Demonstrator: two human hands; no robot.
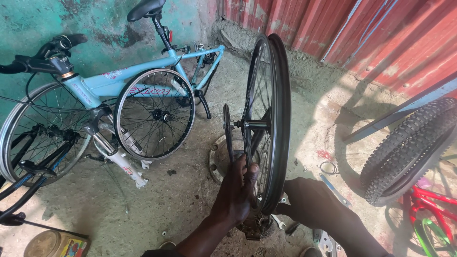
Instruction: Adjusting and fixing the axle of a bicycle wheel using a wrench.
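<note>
Right now I hold a bare black bicycle wheel (266, 123) upright in front of me, edge-on to my view, its rim rising from near my hands up toward the red corrugated wall (381, 33). My left hand (235, 190) is on the near side of the wheel, fingers (250, 173) laid against the spokes and rim low down, the thumb side pressed to the metal; it grips rather than lies flat. My right hand (307, 202) is on the far side of the rim, just beside it at the bottom; the rim hides its fingers, so I cannot tell whether they are curled or spread. The axle (247, 124) sticks out sideways from the hub toward a thin dark disc (227, 131) at its end.

Below the wheel a toothed sprocket cluster (254, 228) lies on the concrete floor (143, 209), with spanners (278, 221) near it. Behind, a round metal part (216, 162) lies flat on the ground. To my left a light blue bicycle (114, 83) leans by the green wall, a loose silver-rimmed wheel (154, 114) propped against it. To my right a knobby tyre (409, 147) stands near a small red bicycle (431, 214).
</note>
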